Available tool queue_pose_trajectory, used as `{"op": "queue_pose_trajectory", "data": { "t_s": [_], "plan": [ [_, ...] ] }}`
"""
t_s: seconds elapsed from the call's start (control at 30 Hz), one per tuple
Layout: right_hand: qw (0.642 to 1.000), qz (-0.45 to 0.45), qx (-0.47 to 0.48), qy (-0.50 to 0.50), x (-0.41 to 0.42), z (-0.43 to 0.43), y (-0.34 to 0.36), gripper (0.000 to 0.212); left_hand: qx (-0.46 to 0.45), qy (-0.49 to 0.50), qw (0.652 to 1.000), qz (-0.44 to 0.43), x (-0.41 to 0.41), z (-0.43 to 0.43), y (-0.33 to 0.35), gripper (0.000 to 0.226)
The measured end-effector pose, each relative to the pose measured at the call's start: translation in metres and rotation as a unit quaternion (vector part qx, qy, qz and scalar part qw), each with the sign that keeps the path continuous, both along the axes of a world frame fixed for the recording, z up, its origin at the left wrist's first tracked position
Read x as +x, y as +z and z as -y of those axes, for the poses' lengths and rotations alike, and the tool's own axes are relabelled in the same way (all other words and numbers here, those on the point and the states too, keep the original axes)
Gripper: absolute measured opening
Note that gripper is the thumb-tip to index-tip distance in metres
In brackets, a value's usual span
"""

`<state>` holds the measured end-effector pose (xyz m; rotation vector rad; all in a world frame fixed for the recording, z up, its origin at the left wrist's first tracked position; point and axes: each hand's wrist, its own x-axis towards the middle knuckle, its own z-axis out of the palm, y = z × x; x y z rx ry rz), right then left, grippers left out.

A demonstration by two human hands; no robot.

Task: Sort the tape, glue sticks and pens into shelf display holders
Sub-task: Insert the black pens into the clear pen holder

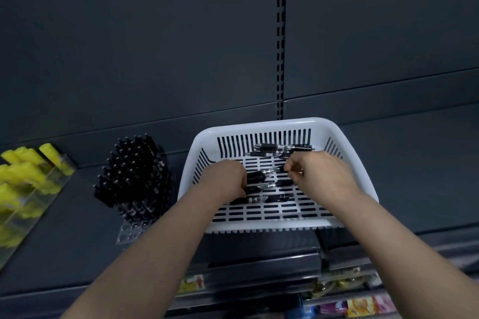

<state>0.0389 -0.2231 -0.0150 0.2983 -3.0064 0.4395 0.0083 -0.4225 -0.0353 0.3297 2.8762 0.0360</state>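
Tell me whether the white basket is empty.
Not empty: black pens lie on the basket floor, some along the back wall, others between the left hand and right hand.

Arms reach in from 7 and 4 o'clock. Left hand (225, 179) curls its fingers round pens (256, 176); right hand (320, 176), knuckles up, pinches one with bent fingertips.

Black loose pens (285, 148) with clear barrels lie flat in the white slotted basket (259, 125). To its left, standing pens (134, 163) fill a clear pen holder (129, 230). Further left, yellow glue sticks (26, 171) lean in a clear glue holder (33, 202).
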Motion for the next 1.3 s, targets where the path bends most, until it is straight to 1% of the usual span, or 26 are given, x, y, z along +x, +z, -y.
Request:
{"op": "queue_pose_trajectory", "data": {
  "t_s": [0.07, 0.1, 0.17, 0.23, 0.3, 0.37, 0.43, 0.47, 0.53, 0.6, 0.63, 0.7, 0.77, 0.8, 0.9, 0.97, 1.03, 1.17, 1.3],
  "plan": [
    [1.0, 0.014, 0.005, 0.011, 0.0, 0.004, -0.001, 0.012, 0.004, 0.014, 1.0, -0.011, 0.002, 0.004, -0.001, 0.012],
    [0.999, 0.027, 0.009, 0.018, -0.001, 0.007, -0.002, 0.011, 0.028, 0.034, 0.999, -0.027, 0.002, 0.006, -0.001, 0.011],
    [0.997, 0.063, 0.022, 0.033, -0.004, 0.014, -0.005, 0.011, 0.113, 0.083, 0.986, -0.087, 0.003, 0.013, 0.003, 0.01],
    [0.992, 0.106, 0.04, 0.046, -0.007, 0.021, -0.009, 0.018, 0.227, 0.125, 0.955, -0.144, 0.005, 0.017, 0.011, 0.008],
    [0.987, 0.135, 0.069, 0.054, -0.008, 0.027, -0.014, 0.026, 0.327, 0.148, 0.916, -0.179, 0.009, 0.02, 0.023, 0.007],
    [0.984, 0.139, 0.097, 0.05, -0.009, 0.03, -0.019, 0.025, 0.385, 0.153, 0.887, -0.205, 0.014, 0.023, 0.033, 0.008],
    [0.986, 0.127, 0.1, 0.046, -0.009, 0.029, -0.021, 0.018, 0.417, 0.159, 0.862, -0.239, 0.02, 0.028, 0.041, 0.011],
    [0.989, 0.119, 0.071, 0.043, -0.009, 0.029, -0.02, 0.013, 0.435, 0.164, 0.847, -0.256, 0.022, 0.03, 0.045, 0.012],
    [0.994, 0.089, -0.059, 0.034, -0.006, 0.033, -0.012, 0.006, 0.482, 0.17, 0.814, -0.277, 0.028, 0.036, 0.053, 0.012],
    [0.98, 0.022, -0.197, 0.029, -0.001, 0.045, 0.005, 0.007, 0.527, 0.163, 0.782, -0.291, 0.034, 0.047, 0.064, 0.01],
    [0.969, -0.019, -0.244, 0.026, 0.002, 0.053, 0.015, 0.01, 0.542, 0.155, 0.769, -0.301, 0.038, 0.054, 0.071, 0.009],
    [0.948, -0.089, -0.303, 0.033, 0.008, 0.073, 0.036, 0.015, 0.55, 0.138, 0.757, -0.325, 0.047, 0.071, 0.084, 0.01],
    [0.93, -0.127, -0.339, 0.06, 0.016, 0.094, 0.054, 0.02, 0.541, 0.123, 0.755, -0.349, 0.057, 0.09, 0.097, 0.012],
    [0.923, -0.134, -0.355, 0.073, 0.021, 0.104, 0.06, 0.022, 0.527, 0.115, 0.76, -0.363, 0.063, 0.101, 0.101, 0.013],
    [0.906, -0.127, -0.392, 0.098, 0.035, 0.135, 0.068, 0.024, 0.469, 0.102, 0.785, -0.392, 0.084, 0.131, 0.105, 0.014],
    [0.897, -0.117, -0.412, 0.108, 0.043, 0.155, 0.067, 0.022, 0.452, 0.105, 0.794, -0.393, 0.098, 0.15, 0.102, 0.013],
    [0.896, -0.112, -0.414, 0.113, 0.048, 0.173, 0.063, 0.02, 0.443, 0.107, 0.802, -0.386, 0.107, 0.169, 0.096, 0.013],
    [0.906, -0.084, -0.398, 0.118, 0.058, 0.203, 0.053, 0.018, 0.434, 0.114, 0.813, -0.37, 0.118, 0.2, 0.081, 0.015],
    [0.908, -0.087, -0.392, 0.115, 0.068, 0.223, 0.043, 0.018, 0.411, 0.117, 0.827, -0.365, 0.123, 0.215, 0.065, 0.016]
  ]
}}
